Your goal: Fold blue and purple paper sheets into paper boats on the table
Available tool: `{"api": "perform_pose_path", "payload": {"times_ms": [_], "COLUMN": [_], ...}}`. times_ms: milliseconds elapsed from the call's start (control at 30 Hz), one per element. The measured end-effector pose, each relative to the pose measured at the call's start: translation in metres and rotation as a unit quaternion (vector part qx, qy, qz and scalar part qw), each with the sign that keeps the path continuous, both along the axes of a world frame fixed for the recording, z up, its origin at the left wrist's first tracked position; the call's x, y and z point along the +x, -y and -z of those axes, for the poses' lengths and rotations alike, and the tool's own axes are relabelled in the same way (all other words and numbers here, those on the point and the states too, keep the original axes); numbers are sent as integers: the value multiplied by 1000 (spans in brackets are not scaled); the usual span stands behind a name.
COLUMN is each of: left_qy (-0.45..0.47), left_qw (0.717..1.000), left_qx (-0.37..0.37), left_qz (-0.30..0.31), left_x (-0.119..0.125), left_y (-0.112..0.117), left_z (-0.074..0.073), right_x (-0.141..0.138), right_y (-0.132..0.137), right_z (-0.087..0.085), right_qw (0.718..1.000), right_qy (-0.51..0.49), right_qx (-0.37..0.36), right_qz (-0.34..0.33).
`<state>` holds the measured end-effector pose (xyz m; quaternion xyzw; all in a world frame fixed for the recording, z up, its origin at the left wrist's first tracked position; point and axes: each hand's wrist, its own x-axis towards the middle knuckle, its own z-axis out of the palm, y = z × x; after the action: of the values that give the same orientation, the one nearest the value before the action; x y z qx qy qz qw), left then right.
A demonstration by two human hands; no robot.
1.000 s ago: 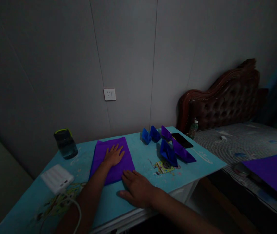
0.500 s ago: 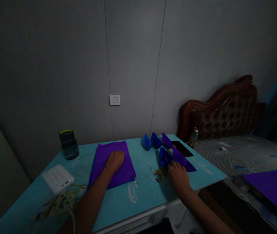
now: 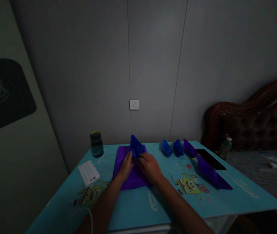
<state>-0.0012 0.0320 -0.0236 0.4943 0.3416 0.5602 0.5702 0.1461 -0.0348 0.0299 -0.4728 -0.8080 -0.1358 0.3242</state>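
Note:
A blue folded paper boat (image 3: 136, 148) stands upright over a flat purple paper sheet (image 3: 128, 170) on the turquoise table (image 3: 221, 201). Both my hands hold the boat: my left hand (image 3: 126, 162) pinches its left side and my right hand (image 3: 148, 165) grips its right side. Further right, two small blue paper boats (image 3: 167, 149) (image 3: 178, 148) and a small purple boat (image 3: 189, 148) stand in a row. A larger purple paper boat (image 3: 212, 175) lies nearer the table's right side.
A dark bottle with a green lid (image 3: 96, 144) stands at the back left. A white power bank (image 3: 89, 169) with a cable lies near the left edge. A black phone (image 3: 210, 158) lies by the boats. A small bottle (image 3: 224, 148) and a bed headboard (image 3: 255, 120) are to the right.
My right hand took the blue boat from the group at the right and carried it left over the purple sheet. My left hand rose from the sheet to grip it. The camera turned left.

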Motion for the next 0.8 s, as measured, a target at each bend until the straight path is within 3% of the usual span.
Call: {"api": "perform_pose_path", "payload": {"times_ms": [133, 233, 367, 500, 700, 800], "left_qy": [-91, -106, -83, -133, -168, -175], "left_qw": [995, 993, 995, 988, 979, 976], "left_qx": [22, 33, 59, 73, 107, 133], "left_qz": [-47, -44, -20, -34, -49, -10], "left_x": [-4, -3, 0, 2, 4, 4], "left_y": [4, 7, 10, 10, 9, 11], "left_z": [9, 8, 5, 7, 9, 8], "right_x": [-13, -8, 2, 6, 7, 10], "right_y": [5, 6, -2, -12, -23, -26], "right_z": [24, 32, 42, 52, 62, 65], "right_qw": [993, 983, 978, 975, 967, 962], "right_qy": [-27, -97, -180, -206, -226, -233], "right_qx": [-66, -107, -96, -79, -80, -88], "right_qz": [-98, -116, -44, 28, 90, 112]}}
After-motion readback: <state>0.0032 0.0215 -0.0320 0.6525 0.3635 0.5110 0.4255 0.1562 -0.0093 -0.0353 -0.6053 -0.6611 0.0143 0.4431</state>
